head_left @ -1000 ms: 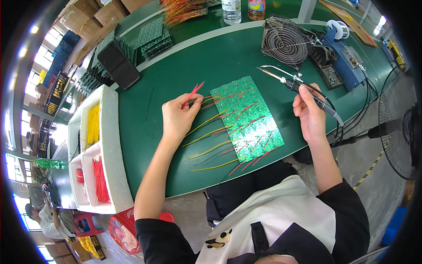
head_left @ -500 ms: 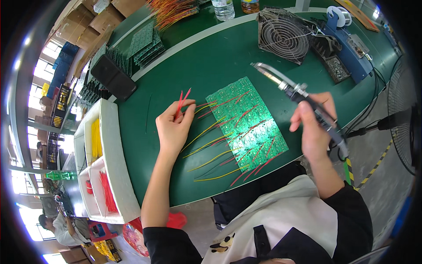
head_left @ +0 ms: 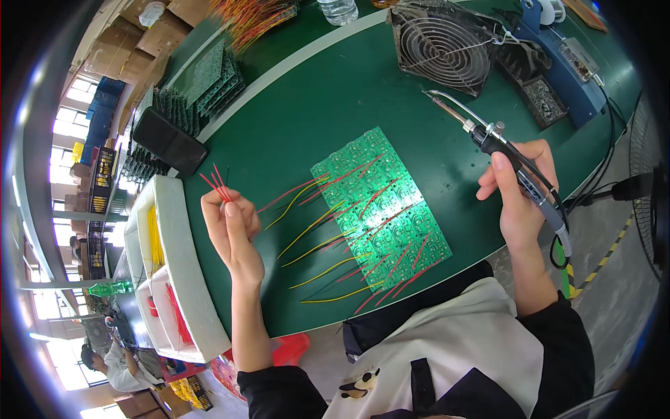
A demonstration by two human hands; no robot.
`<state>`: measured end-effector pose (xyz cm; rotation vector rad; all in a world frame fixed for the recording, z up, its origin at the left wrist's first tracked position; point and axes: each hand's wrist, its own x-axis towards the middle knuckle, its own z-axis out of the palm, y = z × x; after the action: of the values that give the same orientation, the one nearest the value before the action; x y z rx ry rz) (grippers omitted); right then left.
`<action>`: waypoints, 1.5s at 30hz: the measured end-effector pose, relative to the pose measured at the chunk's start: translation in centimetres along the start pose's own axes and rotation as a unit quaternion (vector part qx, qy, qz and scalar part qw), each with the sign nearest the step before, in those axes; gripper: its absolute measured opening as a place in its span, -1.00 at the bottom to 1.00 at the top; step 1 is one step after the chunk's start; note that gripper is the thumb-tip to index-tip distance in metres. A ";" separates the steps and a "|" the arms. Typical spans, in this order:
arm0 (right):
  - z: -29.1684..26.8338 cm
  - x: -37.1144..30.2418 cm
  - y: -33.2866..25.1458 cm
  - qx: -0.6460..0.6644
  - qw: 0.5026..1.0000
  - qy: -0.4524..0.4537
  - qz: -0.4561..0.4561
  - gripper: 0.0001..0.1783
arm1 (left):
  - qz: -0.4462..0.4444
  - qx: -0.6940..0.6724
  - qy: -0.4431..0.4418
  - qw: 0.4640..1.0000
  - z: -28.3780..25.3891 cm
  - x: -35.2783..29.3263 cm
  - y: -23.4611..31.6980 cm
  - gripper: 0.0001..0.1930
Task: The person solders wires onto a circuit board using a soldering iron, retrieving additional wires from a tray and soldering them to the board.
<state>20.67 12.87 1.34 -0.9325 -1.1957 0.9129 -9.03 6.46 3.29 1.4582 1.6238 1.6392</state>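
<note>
A green circuit board panel (head_left: 391, 202) lies on the green tabletop, with several red, yellow and dark wires fixed along it, many trailing off its left side. Left of the panel, my left hand (head_left: 234, 227) is raised and pinches a few red wires (head_left: 218, 187), whose ends stick up above the fingers. My right hand (head_left: 520, 185) grips a soldering iron (head_left: 499, 145) with a thin curved tube running along its metal shaft. The iron's tip points to the upper left, above the table and apart from the panel.
A fan with a round grille (head_left: 443, 52) stands beyond the panel, beside a blue device with a solder spool (head_left: 553, 12). At left are a white foam box (head_left: 199, 279) holding yellow and red wires, a black box (head_left: 167, 140) and stacked boards (head_left: 216, 80). A person (head_left: 125, 366) sits farther back.
My left hand has moved left, away from the panel, with the red wires in it. My right hand and the iron have shifted slightly right. The whole view has shifted a little.
</note>
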 end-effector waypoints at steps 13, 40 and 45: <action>-0.4 0.0 0.3 -0.020 1.000 0.022 -0.009 -0.80 | -0.150 -0.104 -0.098 0.978 0.1 -0.4 0.1 -0.93; 1.8 -3.1 -0.5 0.071 0.985 -0.105 0.118 -0.82 | -0.127 0.047 -0.185 0.973 0.0 -0.4 -1.9 -0.95; 2.1 -3.3 -0.5 0.091 0.978 -0.134 0.134 -0.82 | -0.145 0.019 -0.180 0.973 -0.2 -0.4 -2.3 -0.93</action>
<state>18.16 9.81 0.94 -0.8530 -1.2050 1.3770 -9.90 6.64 1.11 1.3648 1.5760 1.1173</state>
